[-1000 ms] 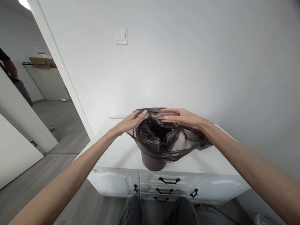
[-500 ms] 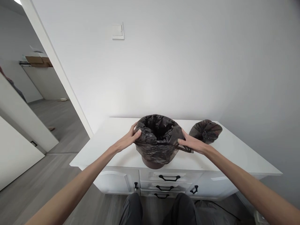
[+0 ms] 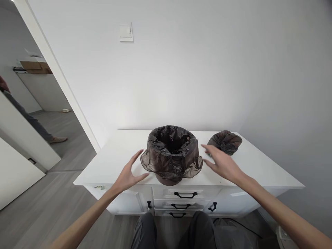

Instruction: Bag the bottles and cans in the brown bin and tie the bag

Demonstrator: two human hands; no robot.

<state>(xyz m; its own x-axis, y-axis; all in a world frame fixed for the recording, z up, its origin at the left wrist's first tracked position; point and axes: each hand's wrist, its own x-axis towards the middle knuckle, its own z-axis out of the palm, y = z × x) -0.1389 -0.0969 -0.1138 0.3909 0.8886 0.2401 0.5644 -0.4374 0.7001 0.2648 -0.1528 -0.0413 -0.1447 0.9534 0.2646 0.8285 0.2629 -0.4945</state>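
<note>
Head view: the left hand (image 3: 127,178) and right hand (image 3: 223,163) are spread wide, holding nothing, on either side of the dark bin liner (image 3: 173,162); fingertip contact with its flared hem is hard to judge. It lines the brown waste bin (image 3: 169,181), upright on the white cabinet (image 3: 261,171), near a bunched plastic bag (image 3: 228,141). A finger snagging the loose hem could drag the liner off the rim.

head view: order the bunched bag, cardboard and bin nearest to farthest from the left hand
1. Bin: just right of the left hand.
2. Bunched bag: farther right, past the bin.
3. Cardboard: upper left, far in the background.
</note>
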